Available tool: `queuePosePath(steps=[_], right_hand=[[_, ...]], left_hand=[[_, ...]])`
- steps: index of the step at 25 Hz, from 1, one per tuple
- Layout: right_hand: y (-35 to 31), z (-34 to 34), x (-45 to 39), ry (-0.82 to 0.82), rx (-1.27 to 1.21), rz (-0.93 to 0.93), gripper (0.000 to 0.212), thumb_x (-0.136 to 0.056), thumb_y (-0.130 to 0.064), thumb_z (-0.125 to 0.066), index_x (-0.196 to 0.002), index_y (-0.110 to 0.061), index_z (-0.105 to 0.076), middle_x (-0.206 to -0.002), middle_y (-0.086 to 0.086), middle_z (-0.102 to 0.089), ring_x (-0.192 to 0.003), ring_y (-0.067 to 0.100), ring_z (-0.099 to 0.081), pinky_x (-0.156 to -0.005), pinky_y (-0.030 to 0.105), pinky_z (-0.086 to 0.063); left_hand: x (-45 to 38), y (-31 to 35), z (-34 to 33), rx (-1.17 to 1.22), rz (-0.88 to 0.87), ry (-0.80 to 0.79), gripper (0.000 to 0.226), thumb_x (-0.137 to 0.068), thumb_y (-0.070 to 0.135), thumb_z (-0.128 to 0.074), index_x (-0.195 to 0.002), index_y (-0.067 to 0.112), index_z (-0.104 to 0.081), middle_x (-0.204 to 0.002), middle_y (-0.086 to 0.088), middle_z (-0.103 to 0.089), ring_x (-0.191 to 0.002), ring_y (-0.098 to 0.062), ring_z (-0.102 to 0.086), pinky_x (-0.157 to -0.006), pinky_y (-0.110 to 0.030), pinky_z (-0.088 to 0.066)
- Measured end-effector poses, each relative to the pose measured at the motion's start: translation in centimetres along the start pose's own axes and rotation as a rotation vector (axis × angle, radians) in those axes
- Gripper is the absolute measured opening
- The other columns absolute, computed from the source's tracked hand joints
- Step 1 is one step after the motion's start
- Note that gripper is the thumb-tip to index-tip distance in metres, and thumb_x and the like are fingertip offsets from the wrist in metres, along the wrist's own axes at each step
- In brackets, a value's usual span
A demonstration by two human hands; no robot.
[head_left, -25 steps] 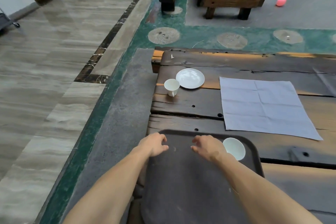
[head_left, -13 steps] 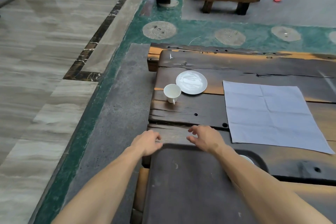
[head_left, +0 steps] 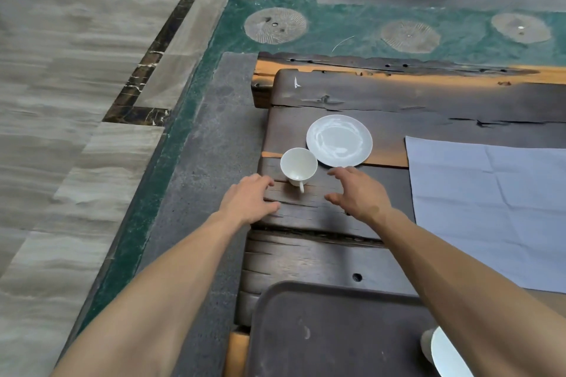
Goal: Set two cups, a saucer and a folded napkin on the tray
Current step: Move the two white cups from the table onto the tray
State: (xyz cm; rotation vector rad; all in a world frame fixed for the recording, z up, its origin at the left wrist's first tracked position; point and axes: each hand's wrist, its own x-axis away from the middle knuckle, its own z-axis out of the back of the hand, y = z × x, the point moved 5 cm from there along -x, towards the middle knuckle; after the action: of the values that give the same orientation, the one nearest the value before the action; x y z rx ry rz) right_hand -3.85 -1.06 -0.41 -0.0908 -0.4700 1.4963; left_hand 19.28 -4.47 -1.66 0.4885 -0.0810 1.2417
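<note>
**Two hands beside the white cup**

A small round white cup (head_left: 298, 166) stands upright on the rough, cracked dark wood table (head_left: 337, 254); its handle points toward the person; the left hand (head_left: 249, 200) is just left of the cup, fingers loosely bent, holding nothing; the right hand (head_left: 356, 193) is just right of the cup, fingers spread wide, empty; a smooth shiny saucer (head_left: 339, 141) sits just behind the cup; a flat grey napkin (head_left: 490, 208), creased and unfolded, lies far right of the cup; the dark smooth tray (head_left: 321, 330) is nearer than the cup, with another white cup (head_left: 444, 355) on it.
</note>
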Motion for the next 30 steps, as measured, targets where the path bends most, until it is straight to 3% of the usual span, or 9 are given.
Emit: queuePosePath(steps=[8, 12, 18, 26, 30], right_hand=[[0.2, -2.0, -6.4, -0.081, -0.065, 0.05, 0.089, -0.078, -0.04, -0.075, -0.149, -0.034, -0.023, -0.134, 0.003, -0.051, -0.121, 0.025, -0.05, -0.089, 0.043, -0.048], [0.0, -3.3, -7.8, -0.078, -0.157, 0.092, 0.086, -0.076, -0.037, -0.077, -0.146, -0.034, -0.028, -0.132, 0.001, -0.055, -0.119, 0.024, -0.053, -0.088, 0.039, -0.046], [-0.5, -4.2, -8.6, -0.016, -0.299, 0.091, 0.079, -0.069, -0.037, -0.08, -0.135, -0.028, -0.038, -0.11, -0.007, -0.056, -0.087, 0.017, -0.053, -0.078, 0.034, -0.045], [-1.2, -3.6, -6.3, -0.013, -0.318, 0.054, 0.08, -0.065, -0.04, -0.082, -0.131, -0.025, -0.039, -0.102, -0.009, -0.052, -0.085, 0.018, -0.053, -0.072, 0.032, -0.041], [-2.0, -2.5, -2.9, -0.024, -0.297, 0.035, 0.077, -0.067, -0.04, -0.081, -0.13, -0.022, -0.039, -0.107, -0.003, -0.057, -0.093, 0.024, -0.059, -0.072, 0.033, -0.04]], left_hand=[[-5.9, 0.5, -0.3, 0.041, -0.026, 0.094, 0.09, -0.07, 0.055, -0.075, -0.146, 0.032, -0.032, -0.142, 0.0, -0.044, -0.134, -0.023, -0.035, -0.103, -0.045, -0.035], [-7.3, 0.6, -1.1, 0.065, -0.072, 0.126, 0.088, -0.067, 0.054, -0.076, -0.142, 0.032, -0.036, -0.141, 0.001, -0.047, -0.135, -0.022, -0.028, -0.102, -0.043, -0.032], [-7.9, 0.4, -1.3, 0.199, -0.048, 0.146, 0.076, -0.063, 0.051, -0.077, -0.13, 0.029, -0.046, -0.128, 0.002, -0.056, -0.13, -0.02, -0.035, -0.098, -0.045, -0.04], [-6.2, 1.6, -0.8, 0.243, -0.046, 0.081, 0.077, -0.063, 0.047, -0.079, -0.131, 0.03, -0.046, -0.126, 0.002, -0.055, -0.129, -0.021, -0.035, -0.098, -0.047, -0.042], [-3.2, 2.9, 0.0, 0.23, -0.034, 0.042, 0.078, -0.063, 0.045, -0.079, -0.13, 0.026, -0.045, -0.124, -0.004, -0.056, -0.131, -0.024, -0.035, -0.098, -0.047, -0.042]])
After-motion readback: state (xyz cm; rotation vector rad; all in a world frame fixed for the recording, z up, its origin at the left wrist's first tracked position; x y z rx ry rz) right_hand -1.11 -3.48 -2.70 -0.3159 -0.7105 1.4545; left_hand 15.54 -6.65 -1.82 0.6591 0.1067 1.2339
